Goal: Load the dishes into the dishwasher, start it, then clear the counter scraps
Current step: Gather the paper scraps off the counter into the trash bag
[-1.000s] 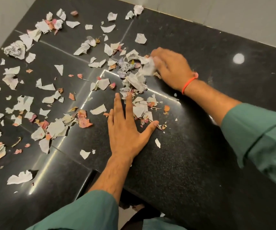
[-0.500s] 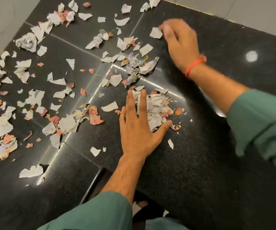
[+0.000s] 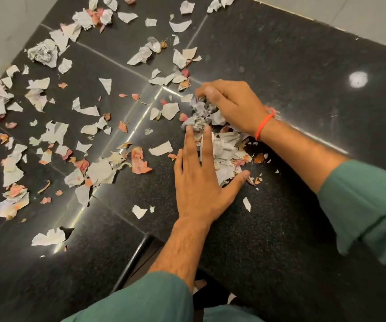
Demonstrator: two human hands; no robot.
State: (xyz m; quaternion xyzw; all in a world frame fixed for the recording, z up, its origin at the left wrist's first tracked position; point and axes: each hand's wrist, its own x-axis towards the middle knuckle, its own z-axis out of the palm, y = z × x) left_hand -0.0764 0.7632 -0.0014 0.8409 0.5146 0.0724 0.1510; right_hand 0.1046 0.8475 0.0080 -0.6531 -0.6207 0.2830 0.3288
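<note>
Scraps (image 3: 224,147): torn paper bits, white and grey with faint print, mixed with pink-orange flakes, some crumpled. They lie on a black speckled counter (image 3: 303,73) with pale seam lines and glare streaks. One dense pile sits between the two hands, right of counter centre. The pile is a rough strip, its long axis running from the right hand's fingers near-and-rightward toward the left thumb; single pieces point every way, no common direction.

Loose scraps (image 3: 54,133) are strewn across the left and far half of the counter, well apart from the pile. A crumpled wad (image 3: 42,54) lies far left near the wall. One white shard (image 3: 247,204) sits alone just near of the left thumb.

Left hand (image 3: 199,182): palm down, flat on the counter, fingers straight and together, thumb spread out to the right. Its fingertips touch the crumpled end of the pile, and its thumb edges the pile's near side. It is not pinching anything.

Right hand (image 3: 236,105): fingers curled down over the far end of the pile, knuckles up, bunching crumpled grey paper under the fingertips. An orange band (image 3: 265,124) is on its wrist. Green sleeves (image 3: 368,205) cover both forearms.
</note>
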